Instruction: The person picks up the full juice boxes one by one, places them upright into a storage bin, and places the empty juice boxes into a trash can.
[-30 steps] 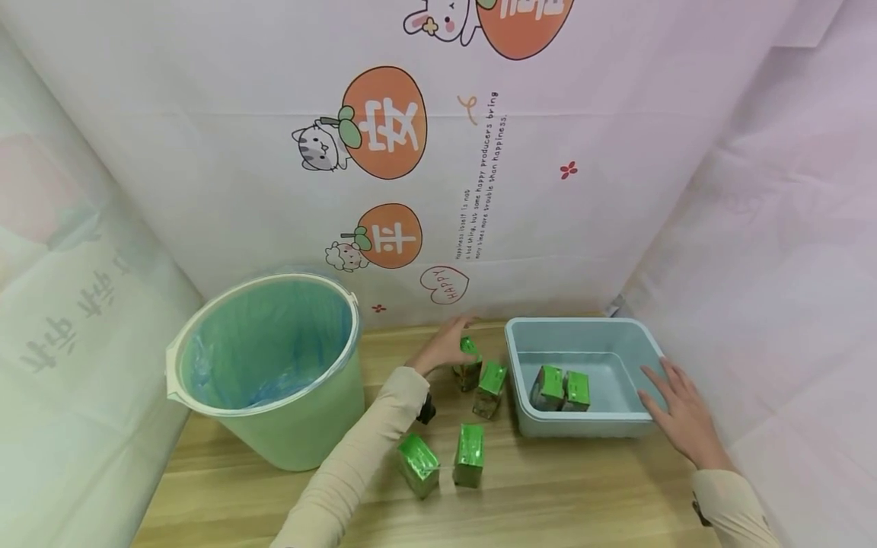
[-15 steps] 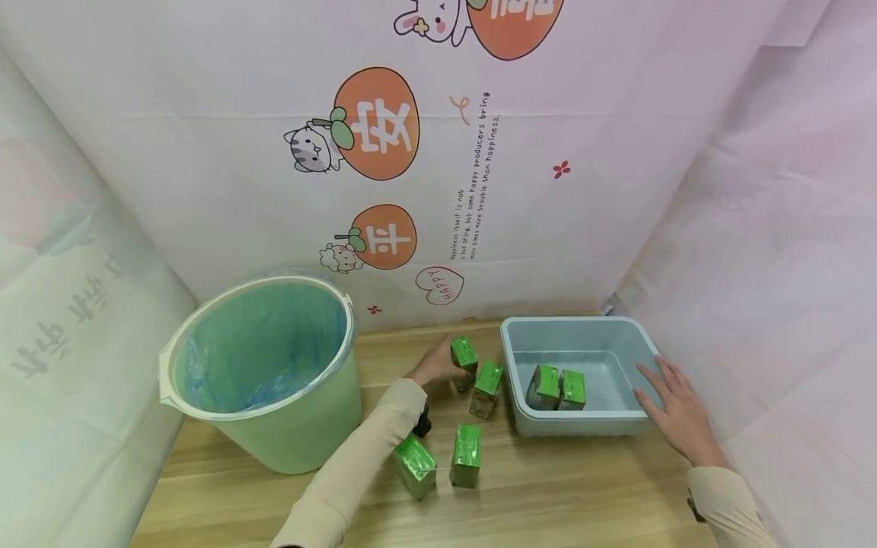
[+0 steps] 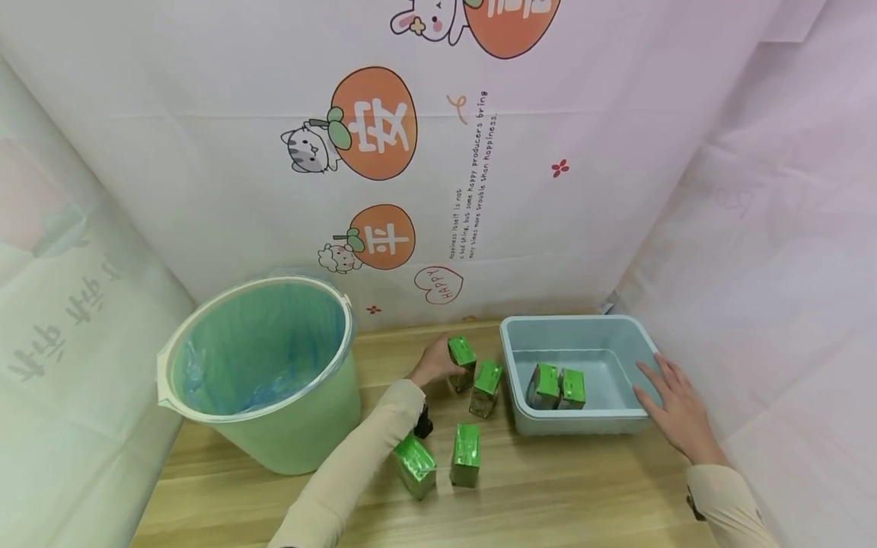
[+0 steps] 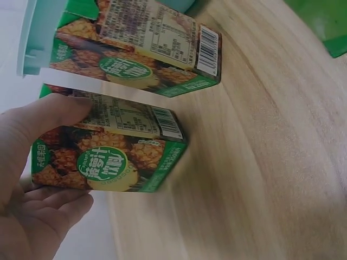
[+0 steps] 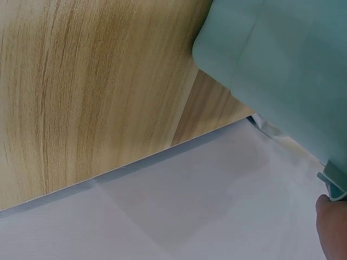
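Observation:
My left hand grips a green pineapple juice carton standing on the wooden table; in the left wrist view the thumb lies on top of this carton and the fingers curl under it. A second carton stands just to its right, close to the grey-blue bin. Two more cartons sit nearer me. Two cartons lie inside the bin. My right hand rests with straight fingers on the bin's right rim; only a fingertip shows in the right wrist view.
A green bucket lined with a blue bag stands at the left. Printed white cloth walls close in the back and both sides. Bare wooden table lies in front of the bin.
My left hand has drawn back from the wall and closed around the rear carton. The right hand has stayed on the bin's rim.

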